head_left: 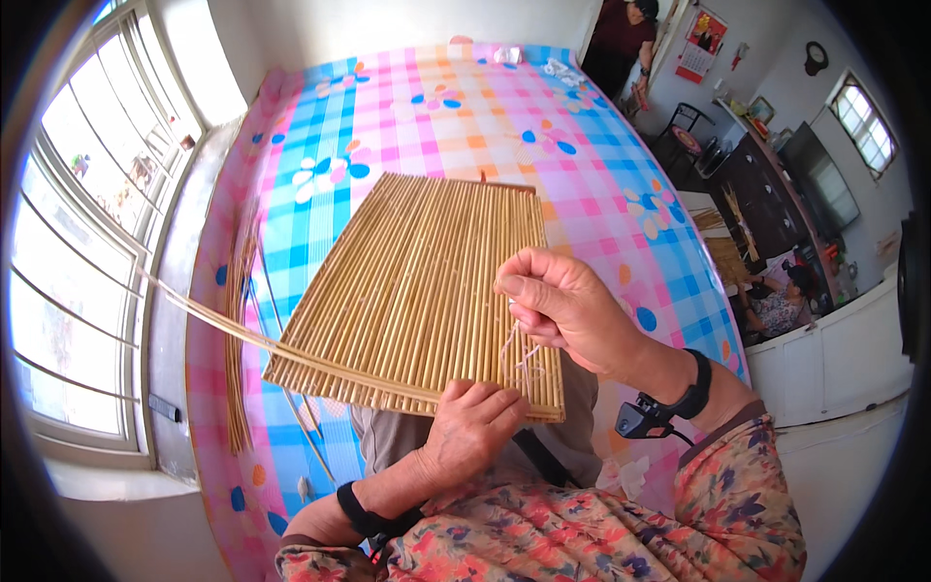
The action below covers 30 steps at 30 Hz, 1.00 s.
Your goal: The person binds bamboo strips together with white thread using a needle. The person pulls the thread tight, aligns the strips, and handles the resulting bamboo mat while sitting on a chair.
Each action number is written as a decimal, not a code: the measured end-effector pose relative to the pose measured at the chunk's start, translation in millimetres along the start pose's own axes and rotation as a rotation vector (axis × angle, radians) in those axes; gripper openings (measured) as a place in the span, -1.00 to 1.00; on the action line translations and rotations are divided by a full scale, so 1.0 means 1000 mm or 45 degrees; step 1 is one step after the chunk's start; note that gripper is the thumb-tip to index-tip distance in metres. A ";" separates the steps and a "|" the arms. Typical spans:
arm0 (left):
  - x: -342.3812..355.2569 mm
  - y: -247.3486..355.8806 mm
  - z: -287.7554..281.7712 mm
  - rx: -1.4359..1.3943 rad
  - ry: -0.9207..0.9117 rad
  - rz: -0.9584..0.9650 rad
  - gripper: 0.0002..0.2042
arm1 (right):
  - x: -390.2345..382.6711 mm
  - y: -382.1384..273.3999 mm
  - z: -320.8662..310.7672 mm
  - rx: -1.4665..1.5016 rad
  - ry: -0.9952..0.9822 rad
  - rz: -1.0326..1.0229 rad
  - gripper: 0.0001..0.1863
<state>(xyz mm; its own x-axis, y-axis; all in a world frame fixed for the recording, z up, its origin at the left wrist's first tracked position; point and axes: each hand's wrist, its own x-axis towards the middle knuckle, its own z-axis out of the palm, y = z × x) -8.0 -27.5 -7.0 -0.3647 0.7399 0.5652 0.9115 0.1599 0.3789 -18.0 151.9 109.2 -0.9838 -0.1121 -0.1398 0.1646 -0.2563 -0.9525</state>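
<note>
- Nearest the camera is the floral top (582, 529), its sleeves leading to two hands that stand apart, both at the near right part of the work.
- The left hand (473, 436) is clamped on the near edge of the stalk panel (417, 272), where a few long stalks (291, 351) lie crosswise and jut out well past its left side.
- The right hand (567, 306) is raised over the panel's right side, thumb and forefinger pressed together — apparently on the pale thread (525, 364), whose loose strands hang just below (too fine to trace to the end).
- The panel itself is tilted over the grey trousers (383, 441), above the checked bed cover (465, 126).
- Done, as far as shows: the stalks sit side by side in one broad, close row, with crosswise strips along the near and left edges.
- Left, by my judgement: the near edge looks unfinished — the long ends are untrimmed and the thread hangs slack there. How firmly that edge is fastened I cannot tell.
- Spare material remains: a bundle of thin stalks (236, 359) lies loose on the cover, left of the panel.
</note>
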 end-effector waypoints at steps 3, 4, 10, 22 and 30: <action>0.001 -0.004 0.001 -0.006 -0.006 0.055 -0.71 | 0.008 0.011 -0.027 -0.182 0.038 -0.006 -0.81; 0.002 -0.004 -0.001 0.000 -0.019 0.046 -0.71 | 0.013 0.026 -0.043 -0.326 0.063 -0.151 -0.79; 0.005 -0.007 -0.026 0.086 -0.252 0.116 -0.55 | 0.002 0.085 -0.137 -1.224 0.627 -0.394 -0.78; 0.003 -0.033 -0.036 0.570 -0.522 0.256 -0.66 | -0.026 0.131 -0.150 -0.807 0.571 0.154 -0.70; 0.014 -0.006 -0.025 0.551 -0.446 0.263 -0.72 | -0.003 0.138 -0.139 -0.540 0.572 -0.003 -0.68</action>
<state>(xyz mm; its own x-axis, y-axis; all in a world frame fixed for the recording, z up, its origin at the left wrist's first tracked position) -23.5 -34.7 17.3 -0.1541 0.9440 0.2917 0.9784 0.1870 -0.0881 -2.3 250.1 -59.8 -0.9331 0.3269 -0.1498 0.2105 0.1587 -0.9646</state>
